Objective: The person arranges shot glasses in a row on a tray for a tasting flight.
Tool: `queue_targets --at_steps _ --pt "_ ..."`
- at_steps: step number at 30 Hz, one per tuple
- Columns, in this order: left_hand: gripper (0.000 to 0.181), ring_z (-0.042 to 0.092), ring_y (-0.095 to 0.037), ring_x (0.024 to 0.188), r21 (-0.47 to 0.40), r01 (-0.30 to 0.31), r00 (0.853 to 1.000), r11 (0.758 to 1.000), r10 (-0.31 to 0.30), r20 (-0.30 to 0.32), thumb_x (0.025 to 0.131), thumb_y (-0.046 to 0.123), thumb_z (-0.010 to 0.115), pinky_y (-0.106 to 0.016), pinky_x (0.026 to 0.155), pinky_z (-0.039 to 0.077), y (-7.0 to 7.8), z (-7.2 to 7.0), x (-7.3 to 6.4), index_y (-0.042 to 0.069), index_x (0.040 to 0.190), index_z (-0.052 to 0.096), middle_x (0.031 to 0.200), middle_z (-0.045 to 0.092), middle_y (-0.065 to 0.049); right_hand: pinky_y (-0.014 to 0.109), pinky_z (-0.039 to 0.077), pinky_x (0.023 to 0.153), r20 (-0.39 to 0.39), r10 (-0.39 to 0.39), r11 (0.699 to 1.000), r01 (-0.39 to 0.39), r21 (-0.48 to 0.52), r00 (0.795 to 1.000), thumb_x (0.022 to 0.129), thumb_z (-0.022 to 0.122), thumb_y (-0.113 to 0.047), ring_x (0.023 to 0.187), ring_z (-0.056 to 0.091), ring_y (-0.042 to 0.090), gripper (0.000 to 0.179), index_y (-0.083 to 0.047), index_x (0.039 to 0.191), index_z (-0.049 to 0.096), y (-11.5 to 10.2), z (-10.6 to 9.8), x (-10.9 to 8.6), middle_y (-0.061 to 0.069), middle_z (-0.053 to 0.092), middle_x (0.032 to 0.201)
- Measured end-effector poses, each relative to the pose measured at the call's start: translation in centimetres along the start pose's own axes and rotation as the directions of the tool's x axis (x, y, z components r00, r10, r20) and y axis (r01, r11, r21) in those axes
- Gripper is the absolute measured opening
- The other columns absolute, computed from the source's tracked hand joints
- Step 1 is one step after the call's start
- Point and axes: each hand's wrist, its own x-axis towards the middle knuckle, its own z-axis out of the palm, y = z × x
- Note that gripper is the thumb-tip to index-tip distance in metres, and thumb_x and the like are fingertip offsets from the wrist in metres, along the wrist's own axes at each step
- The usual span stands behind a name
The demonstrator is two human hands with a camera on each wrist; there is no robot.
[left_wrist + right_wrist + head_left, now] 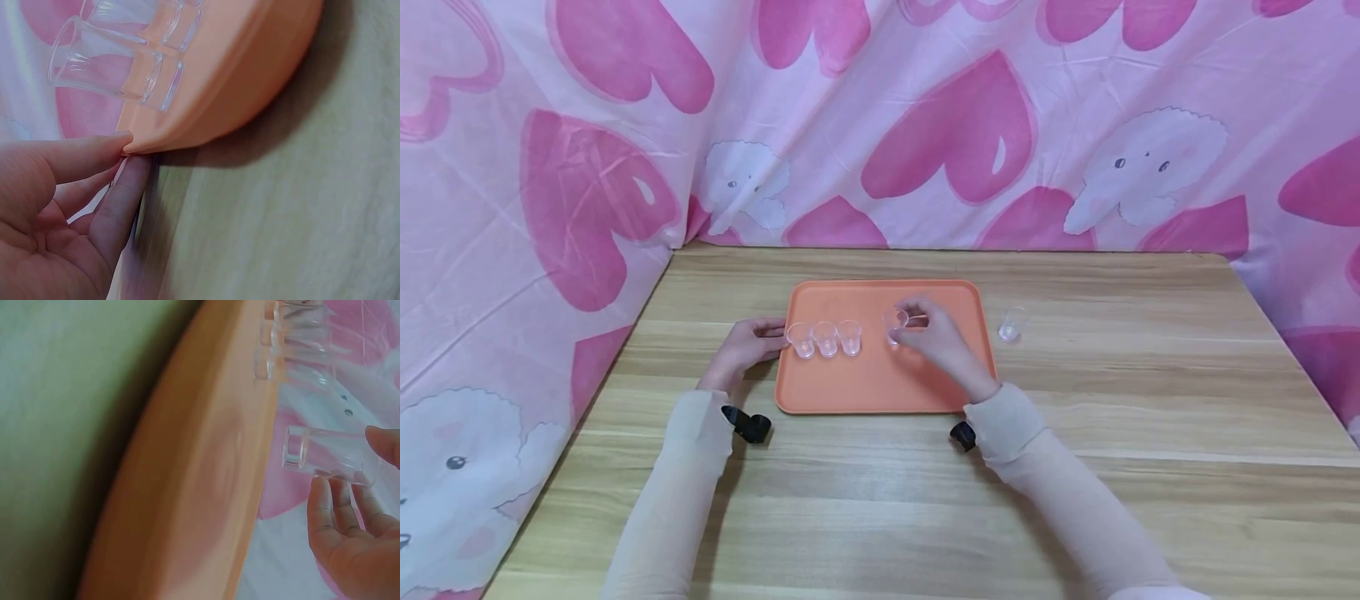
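An orange tray (850,387) lies on the wooden table. My left hand (747,350) pinches its left rim; the left wrist view shows the thumb (94,153) on top and fingers beneath. Beside that hand, three small clear cups stand upright in a row: a left cup (803,342), a middle cup (827,340) and a right cup (850,338). My right hand (940,337) holds another clear cup (331,450) between thumb and fingertips over the tray's right half. In the right wrist view this cup's base appears slightly off the tray.
One more clear cup (1011,327) stands on the table (1112,375), just right of the tray. A pink curtain with hearts (955,133) hangs behind the table and along its left side. Black wrist devices (748,425) sit at both cuffs.
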Motion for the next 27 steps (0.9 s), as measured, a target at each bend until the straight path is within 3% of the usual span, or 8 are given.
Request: queue_targets --at_steps 14,22,27 --pt "0.049 0.051 -0.028 0.127 -0.001 0.013 1.0 1.0 -0.013 -0.012 0.098 0.012 0.053 -0.035 0.107 0.046 0.2 0.2 -0.3 0.001 0.144 0.039 0.143 0.047 -0.021 0.033 0.055 0.089 0.015 -0.026 0.999 0.026 -0.019 1.0 0.081 0.069 -0.002 0.107 0.06 0.032 0.042 0.0 0.122 0.056 0.7 2.1 0.5 0.018 0.06 0.113" --pt "0.05 0.055 -0.023 0.121 -0.001 0.001 1.0 1.0 -0.001 -0.014 0.097 0.01 0.053 -0.034 0.106 0.047 0.0 0.1 -0.1 0.0 0.144 0.039 0.142 0.047 -0.022 0.034 0.055 0.088 0.037 -0.017 0.998 0.02 -0.065 0.999 0.082 0.07 -0.005 0.109 0.059 0.03 0.043 -0.002 0.123 0.057 0.5 2.8 0.6 0.015 0.061 0.112" --pt "0.049 0.053 -0.025 0.125 0.002 0.032 0.999 0.999 -0.032 -0.012 0.098 0.013 0.053 -0.036 0.108 0.045 0.2 0.0 -0.1 0.002 0.144 0.039 0.142 0.047 -0.02 0.034 0.055 0.087 0.038 -0.016 0.997 0.019 -0.071 0.999 0.082 0.07 -0.004 0.109 0.059 0.03 0.043 -0.003 0.123 0.057 0.4 3.1 0.7 0.016 0.061 0.112"
